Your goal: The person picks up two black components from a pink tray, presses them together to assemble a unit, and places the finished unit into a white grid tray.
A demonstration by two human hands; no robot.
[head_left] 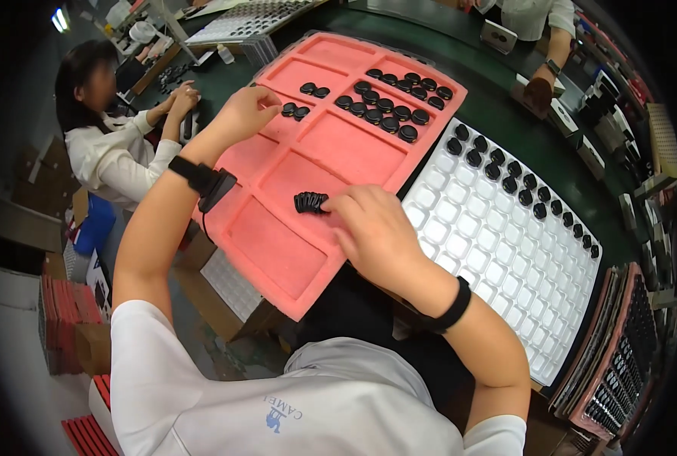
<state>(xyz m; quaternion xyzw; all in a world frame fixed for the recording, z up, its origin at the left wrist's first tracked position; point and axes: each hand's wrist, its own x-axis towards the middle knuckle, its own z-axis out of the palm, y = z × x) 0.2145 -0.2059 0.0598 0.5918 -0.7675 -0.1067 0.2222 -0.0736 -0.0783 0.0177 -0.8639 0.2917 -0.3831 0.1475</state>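
A pink foam tray (308,163) with rectangular pockets lies in front of me. My right hand (372,228) grips a short stack of small black discs (310,202) over the tray's middle pocket. My left hand (247,110) rests at the tray's far left edge, fingers curled beside two black discs (294,111) in a pocket. More black discs (388,102) fill the far right pocket. To the right lies a white gridded tray (505,243) with discs along its far rows (505,167).
Another person in a white shirt (106,156) works at the left. A second person's hand (540,91) is at the far right of the green table (505,99). Stacked trays of dark parts (619,365) stand at the lower right. Cardboard boxes (224,304) sit under the pink tray.
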